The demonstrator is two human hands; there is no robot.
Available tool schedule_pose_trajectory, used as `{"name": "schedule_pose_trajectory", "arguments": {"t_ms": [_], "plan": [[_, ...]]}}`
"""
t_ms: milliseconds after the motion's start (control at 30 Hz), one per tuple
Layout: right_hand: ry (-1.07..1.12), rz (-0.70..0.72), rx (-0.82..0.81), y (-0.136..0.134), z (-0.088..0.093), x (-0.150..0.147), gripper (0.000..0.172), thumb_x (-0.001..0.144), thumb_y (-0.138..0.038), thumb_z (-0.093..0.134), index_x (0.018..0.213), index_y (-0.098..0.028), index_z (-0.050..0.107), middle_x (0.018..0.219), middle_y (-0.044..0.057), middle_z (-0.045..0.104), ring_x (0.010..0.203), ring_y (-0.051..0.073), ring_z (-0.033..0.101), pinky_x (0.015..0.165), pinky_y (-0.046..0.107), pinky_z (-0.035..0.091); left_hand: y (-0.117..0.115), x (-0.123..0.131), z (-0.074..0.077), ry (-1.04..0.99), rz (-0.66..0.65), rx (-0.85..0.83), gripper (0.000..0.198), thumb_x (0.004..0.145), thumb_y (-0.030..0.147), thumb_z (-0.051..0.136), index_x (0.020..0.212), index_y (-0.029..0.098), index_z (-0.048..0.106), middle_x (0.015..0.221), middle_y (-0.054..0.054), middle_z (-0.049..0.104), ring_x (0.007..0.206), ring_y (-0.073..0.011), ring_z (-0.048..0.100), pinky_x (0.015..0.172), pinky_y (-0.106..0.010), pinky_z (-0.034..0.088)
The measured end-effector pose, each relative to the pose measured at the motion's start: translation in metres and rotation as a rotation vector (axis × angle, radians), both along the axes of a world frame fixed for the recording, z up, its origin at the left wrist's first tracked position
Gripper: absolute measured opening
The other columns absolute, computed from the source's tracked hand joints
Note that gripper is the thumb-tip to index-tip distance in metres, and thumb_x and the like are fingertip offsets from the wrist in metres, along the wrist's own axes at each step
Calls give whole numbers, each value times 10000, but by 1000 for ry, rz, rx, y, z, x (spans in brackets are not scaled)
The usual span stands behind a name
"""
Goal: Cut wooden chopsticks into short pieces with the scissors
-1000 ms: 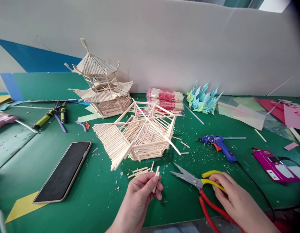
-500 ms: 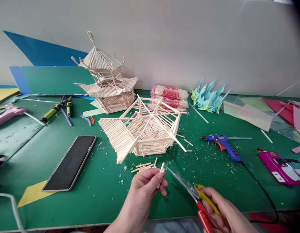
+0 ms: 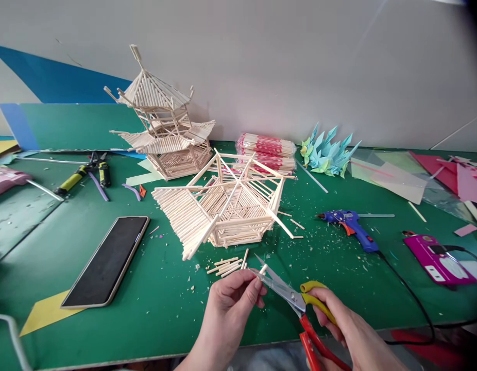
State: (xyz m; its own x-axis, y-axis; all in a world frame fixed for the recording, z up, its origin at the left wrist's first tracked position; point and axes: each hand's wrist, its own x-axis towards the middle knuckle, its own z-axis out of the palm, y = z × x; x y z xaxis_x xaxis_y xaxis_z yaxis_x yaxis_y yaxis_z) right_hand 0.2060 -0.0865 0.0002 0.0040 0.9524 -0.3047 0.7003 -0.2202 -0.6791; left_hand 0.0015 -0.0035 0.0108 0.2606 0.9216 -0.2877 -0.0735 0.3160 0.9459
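Note:
Between thumb and fingers, my left hand (image 3: 233, 304) pinches a short wooden stick (image 3: 263, 269), whose upper end sticks out. My right hand (image 3: 344, 324) grips scissors (image 3: 294, 296) with red and yellow handles. Their blades are parted, and the stick's end lies between them. Just behind my left hand is a small pile of cut sticks (image 3: 225, 267). Beyond it stands a six-sided stick frame (image 3: 238, 221), with a slatted roof panel on its left side. A tiered stick pagoda (image 3: 161, 121) rises at the back left.
A phone (image 3: 107, 260) lies left on the green table (image 3: 176, 319). Pliers (image 3: 82, 175) are farther back. Bundled sticks (image 3: 265, 149) and a blue paper ornament (image 3: 329, 152) stand by the wall. At right are a corded blue glue gun (image 3: 348, 226) and a magenta device (image 3: 439, 260).
The scissors have moved left and opened around the stick's end. My left hand still pinches the stick. The whole view has shifted slightly.

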Motion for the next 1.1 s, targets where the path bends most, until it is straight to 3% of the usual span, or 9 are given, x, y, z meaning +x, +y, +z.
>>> {"name": "schedule_pose_trajectory", "arguments": {"t_ms": [200,433,600,700,900,1100], "plan": [[-98,52,-15,6,11,-7,638,601,-211,584,1213,-137,419,962,109,633,795,215,635,685,255,519,-3,0,-7,-64,-17,21,177,734,300,618,643,151,645,614,-18,589,530,-120,502,504,-218,419],[-110,104,-13,10,18,-10,589,630,-229,559,1194,-134,419,867,64,622,697,175,601,639,235,506,-2,-1,-3,-54,-79,-9,208,748,316,607,668,128,648,619,-23,587,523,-111,490,493,-217,402],[-82,123,16,15,23,-8,520,644,-224,533,1152,-125,476,891,88,631,723,198,604,654,257,502,3,-4,0,-95,-160,-112,239,730,327,632,630,112,662,573,-14,583,464,-72,439,449,-191,350],[1,113,-120,19,30,-8,514,636,-218,542,1143,-143,505,851,80,636,718,202,605,637,256,500,4,-7,0,-163,-207,-233,212,731,293,641,631,108,663,556,-16,595,430,-53,426,427,-180,312],[387,29,-459,23,43,-5,373,727,-359,530,1058,-187,539,858,58,627,749,183,622,661,235,504,7,-7,-1,-276,-225,-413,194,703,243,663,583,92,643,508,-16,586,361,-36,407,370,-170,281],[552,20,-533,22,34,8,362,760,-390,543,1087,-235,565,925,39,646,874,205,610,741,266,497,10,-4,5,-313,-220,-433,167,699,229,660,616,84,658,486,-13,582,335,-30,410,342,-158,262]]}}
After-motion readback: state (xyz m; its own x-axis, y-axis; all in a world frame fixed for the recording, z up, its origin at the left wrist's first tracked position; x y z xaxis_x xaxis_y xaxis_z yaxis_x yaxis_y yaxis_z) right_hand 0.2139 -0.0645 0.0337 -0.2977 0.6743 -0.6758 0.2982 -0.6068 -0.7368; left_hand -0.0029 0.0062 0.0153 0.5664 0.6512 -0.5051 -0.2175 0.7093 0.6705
